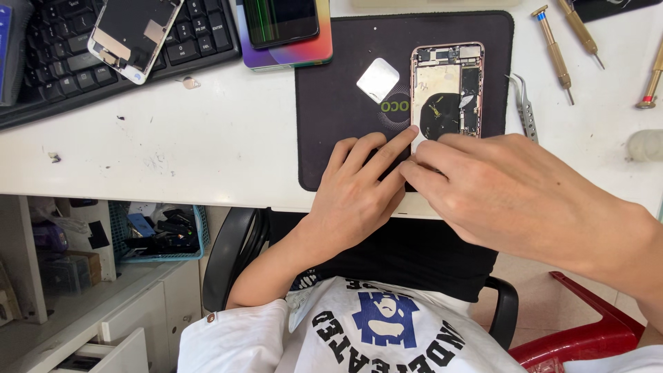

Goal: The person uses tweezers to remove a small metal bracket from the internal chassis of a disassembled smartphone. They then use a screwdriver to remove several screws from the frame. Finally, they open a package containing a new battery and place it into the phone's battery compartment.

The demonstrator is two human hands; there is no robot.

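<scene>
I see a big white surface (207, 138) with small dark marks on it. On top of it lies a flat black rubber mat (331, 103). At the far left sits a black keyboard (200, 38), and a white phone screen panel (135, 34) lies face down on its keys. Next to that is a dark phone with a cracked screen (282, 19), resting on a colourful box (314, 52).

On the mat lies the opened pink-edged phone body (447, 86), with its inside parts showing. Its near end is hidden under my hands.

My left hand (356, 190) lies flat on the mat, fingers (394, 141) stretched out and close together, the pointing one touching the near left corner of the phone body. My right hand (511, 186) comes in from the right, its fingers pinched narrow at the phone's near edge. I cannot tell if they hold anything.

A small silver square piece (378, 79) lies on the mat just left of the phone. Shiny metal tweezers (526, 110) lie just right of the mat. Thin brass screwdrivers (552, 52) lie past them, at the far right.
</scene>
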